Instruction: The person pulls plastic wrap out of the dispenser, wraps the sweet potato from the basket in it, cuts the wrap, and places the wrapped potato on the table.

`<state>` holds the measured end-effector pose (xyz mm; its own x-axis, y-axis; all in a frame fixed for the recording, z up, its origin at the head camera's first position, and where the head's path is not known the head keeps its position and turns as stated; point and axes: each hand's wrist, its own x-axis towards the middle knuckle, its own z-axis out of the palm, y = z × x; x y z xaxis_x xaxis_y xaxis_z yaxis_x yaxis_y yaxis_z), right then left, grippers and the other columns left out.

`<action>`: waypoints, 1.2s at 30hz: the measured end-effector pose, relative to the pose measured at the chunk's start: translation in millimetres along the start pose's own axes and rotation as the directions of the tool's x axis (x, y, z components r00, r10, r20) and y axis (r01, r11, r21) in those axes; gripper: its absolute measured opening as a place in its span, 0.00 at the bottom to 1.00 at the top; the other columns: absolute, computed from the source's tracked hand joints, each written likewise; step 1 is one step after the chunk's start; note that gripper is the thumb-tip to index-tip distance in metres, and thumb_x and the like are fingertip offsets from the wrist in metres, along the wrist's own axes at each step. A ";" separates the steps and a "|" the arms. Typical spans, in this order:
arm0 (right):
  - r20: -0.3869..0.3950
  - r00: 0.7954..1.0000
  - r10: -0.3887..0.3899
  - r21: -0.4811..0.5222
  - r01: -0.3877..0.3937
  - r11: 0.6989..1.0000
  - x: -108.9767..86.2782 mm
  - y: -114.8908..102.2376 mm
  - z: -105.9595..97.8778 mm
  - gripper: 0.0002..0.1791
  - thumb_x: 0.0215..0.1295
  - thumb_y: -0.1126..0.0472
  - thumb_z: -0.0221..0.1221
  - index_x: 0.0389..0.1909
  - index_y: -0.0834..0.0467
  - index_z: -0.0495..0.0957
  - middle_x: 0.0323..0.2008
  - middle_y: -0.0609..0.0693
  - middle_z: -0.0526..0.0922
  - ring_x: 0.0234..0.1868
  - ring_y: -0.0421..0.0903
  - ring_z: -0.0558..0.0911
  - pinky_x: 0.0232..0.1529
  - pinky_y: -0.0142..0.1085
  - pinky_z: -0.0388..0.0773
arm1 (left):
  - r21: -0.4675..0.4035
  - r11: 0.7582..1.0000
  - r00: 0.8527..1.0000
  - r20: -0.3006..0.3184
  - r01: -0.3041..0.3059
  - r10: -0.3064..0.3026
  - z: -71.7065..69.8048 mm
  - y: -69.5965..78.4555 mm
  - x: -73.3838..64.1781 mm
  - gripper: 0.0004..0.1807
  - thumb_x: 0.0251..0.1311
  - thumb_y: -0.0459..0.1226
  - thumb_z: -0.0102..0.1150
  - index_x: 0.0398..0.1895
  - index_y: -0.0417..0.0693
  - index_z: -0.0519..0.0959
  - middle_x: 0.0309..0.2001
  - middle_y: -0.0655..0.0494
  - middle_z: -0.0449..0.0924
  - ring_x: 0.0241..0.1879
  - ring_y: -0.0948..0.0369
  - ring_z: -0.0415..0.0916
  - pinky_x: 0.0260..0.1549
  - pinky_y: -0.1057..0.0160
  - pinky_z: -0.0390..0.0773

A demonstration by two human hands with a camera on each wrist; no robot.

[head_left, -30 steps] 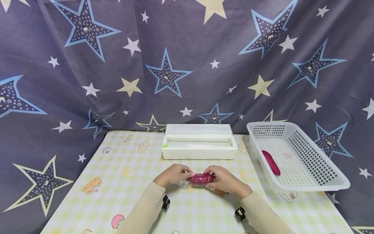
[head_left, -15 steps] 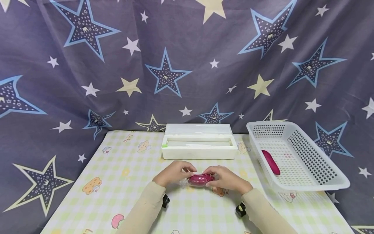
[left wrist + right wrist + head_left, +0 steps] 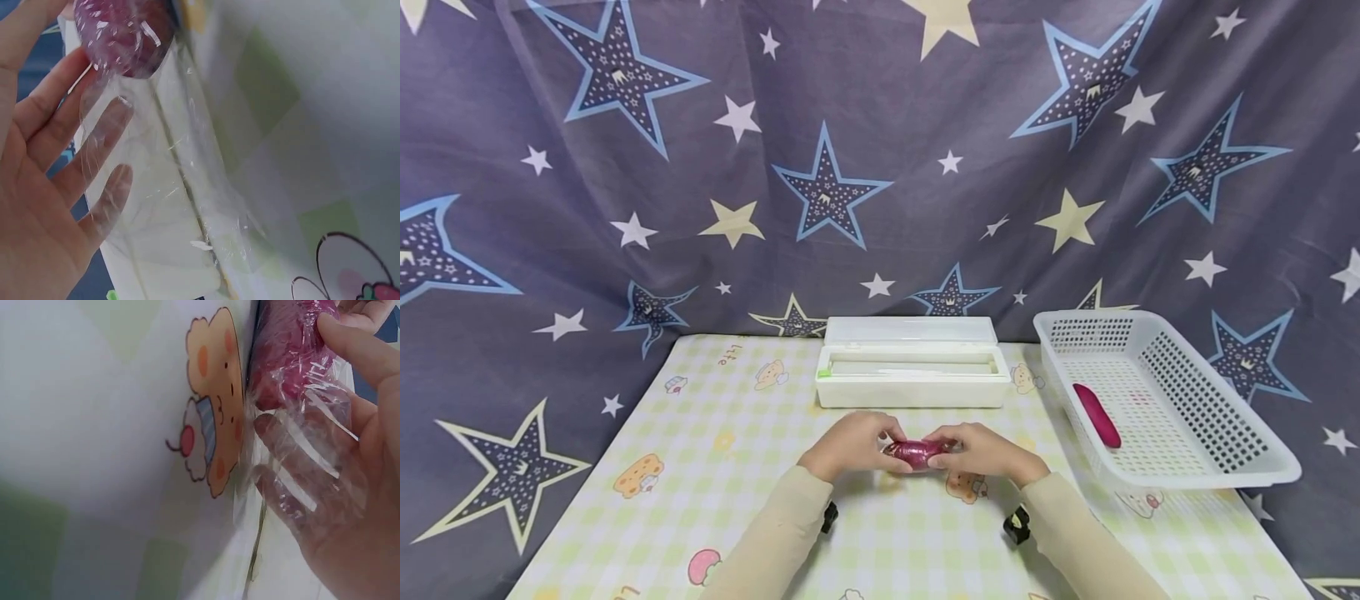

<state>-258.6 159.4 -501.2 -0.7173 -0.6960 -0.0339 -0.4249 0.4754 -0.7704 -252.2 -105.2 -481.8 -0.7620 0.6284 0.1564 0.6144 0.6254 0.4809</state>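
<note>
An oblong magenta thing (image 3: 914,454), smooth and wrapped in clear cling film, lies crosswise between both hands above the table. My left hand (image 3: 853,443) holds its left end with thumb and fingers. On its right end my right hand (image 3: 981,452) grips with the thumb across the near side. In the left wrist view, loose film (image 3: 181,150) trails from the wrapped end past my spread lower fingers. The right wrist view shows another crinkled flap of film (image 3: 312,456) over my lower fingers, and my thumb pressing the magenta thing (image 3: 290,350).
Behind the hands stands a white cling film box (image 3: 913,393) with its lid raised and a roll (image 3: 917,367) inside. To the right is a white perforated basket (image 3: 1225,482) holding a similar magenta thing (image 3: 1097,417). A checked cloth (image 3: 737,467) covers the table; a star-patterned curtain hangs behind.
My left fingers have come down and closed round the left end of the wrapped thing, where loose film stuck out before. The right hand stays in nearly the same spot.
</note>
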 end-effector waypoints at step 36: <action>-0.188 0.980 -0.060 -0.296 0.001 0.955 20.1 -1.6 2.9 0.26 0.67 0.49 0.65 0.61 0.59 0.79 0.56 0.50 0.83 0.56 0.47 0.80 0.58 0.45 0.76 | -0.026 0.977 0.974 0.094 0.211 -0.207 8.5 -22.1 27.1 0.18 0.71 0.53 0.56 0.49 0.53 0.87 0.43 0.61 0.86 0.43 0.61 0.81 0.48 0.57 0.78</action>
<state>-270.7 143.1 -502.5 -0.7817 -0.6095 0.1323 -0.5702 0.6124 -0.5476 -284.6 -98.1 -495.5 -0.8503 0.5255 -0.0284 0.4345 0.7315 0.5255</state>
